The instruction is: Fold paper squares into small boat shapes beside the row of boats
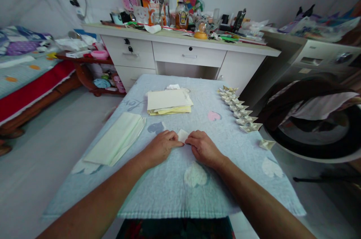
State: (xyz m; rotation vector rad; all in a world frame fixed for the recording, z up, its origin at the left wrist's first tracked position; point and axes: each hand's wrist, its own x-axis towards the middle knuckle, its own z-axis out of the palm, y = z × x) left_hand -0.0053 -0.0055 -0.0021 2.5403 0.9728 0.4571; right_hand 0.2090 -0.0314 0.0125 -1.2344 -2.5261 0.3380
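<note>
A small folded piece of white paper lies on the cloth-covered table between my two hands. My left hand pinches its left side, with the thumb reaching along the near edge. On the other side, my right hand has its fingers closed on the paper's right edge. Part of the paper is hidden under the fingers. Beyond the hands sits a stack of cream and yellow paper. Left of my left hand is a pile of long pale green paper sheets. Folded paper boats stand in a row at the right.
A single paper boat is by the table's right edge. The table wears a light blue patterned cloth. Behind it stands a white desk crowded with jars and packets. A washing machine with laundry in its open door is at the right.
</note>
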